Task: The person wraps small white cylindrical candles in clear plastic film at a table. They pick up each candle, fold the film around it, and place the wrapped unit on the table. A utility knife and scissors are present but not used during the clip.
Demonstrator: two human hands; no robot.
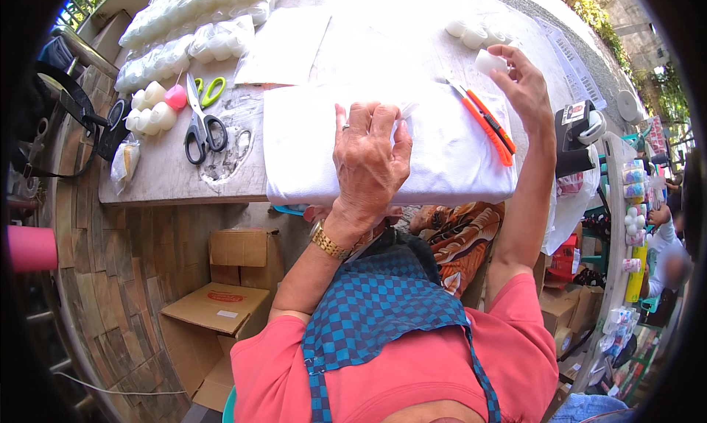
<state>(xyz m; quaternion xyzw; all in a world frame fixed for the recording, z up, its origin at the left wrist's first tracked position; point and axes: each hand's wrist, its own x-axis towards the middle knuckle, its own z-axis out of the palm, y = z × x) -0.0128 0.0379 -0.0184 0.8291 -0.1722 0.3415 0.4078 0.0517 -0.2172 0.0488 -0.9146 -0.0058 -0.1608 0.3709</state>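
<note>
My left hand [371, 147] rests knuckles-up on a folded white cloth [309, 163] at the table's front edge, its fingers bent over a bit of thin white material; whether it grips this cannot be told. Raised at the right, my right hand [522, 78] pinches a small white candle [490, 63] between thumb and fingers. Just beyond it stand several similar white candles [473, 36]. An orange utility knife [486, 122] and a second one beside it lie on the cloth's right part, between my hands.
Black-handled scissors [203, 122], green-handled scissors [212, 91], cream candles [149, 116] and a pink candle [176, 97] lie at left. Rows of wrapped white candles [160, 56] stand behind. A black box [571, 141] is at right. Cardboard boxes [221, 307] sit below; another person [663, 257] is far right.
</note>
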